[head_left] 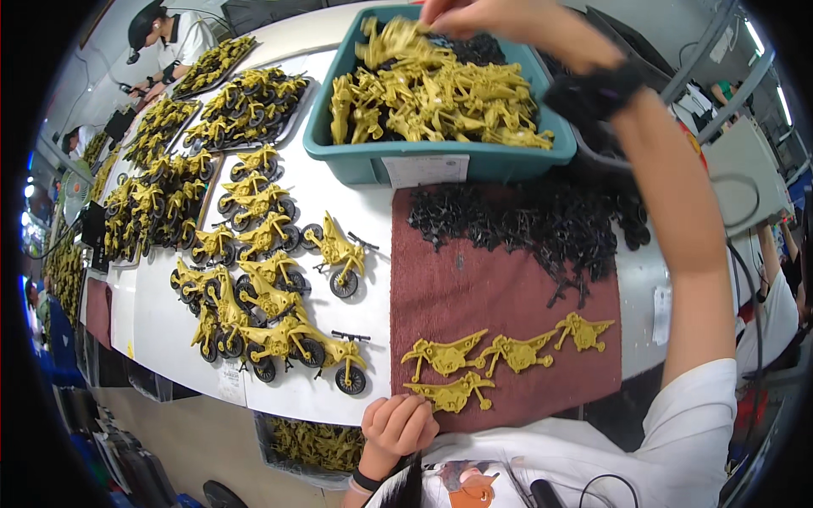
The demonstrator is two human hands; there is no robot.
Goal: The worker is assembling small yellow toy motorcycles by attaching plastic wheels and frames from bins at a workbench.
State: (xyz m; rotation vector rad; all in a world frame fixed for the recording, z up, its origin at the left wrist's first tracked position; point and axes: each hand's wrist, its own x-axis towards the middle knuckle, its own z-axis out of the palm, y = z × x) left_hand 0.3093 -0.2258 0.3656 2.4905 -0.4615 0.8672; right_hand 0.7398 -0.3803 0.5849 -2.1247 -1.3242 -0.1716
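Note:
My right hand point(461, 15) reaches over the teal bin point(356, 161), partly cut off by the top edge. Its fingers are pinched at a motion-blurred yellow toy motorcycle body point(396, 42). More yellow bodies point(440, 102) fill the bin in a heap. My left hand point(401, 425) is curled closed at the table's front edge, beside a loose yellow body point(453, 392); what its fingers hold, if anything, is hidden. Further yellow bodies point(519, 351) lie in a row on the dark red cloth point(508, 296).
Black small parts point(533, 224) are piled on the cloth's far side. Assembled yellow motorcycles with black wheels point(271, 292) stand to the left, with loaded trays point(246, 106) behind. A crate of yellow parts point(313, 444) sits below the table. A person point(169, 42) works at the far left.

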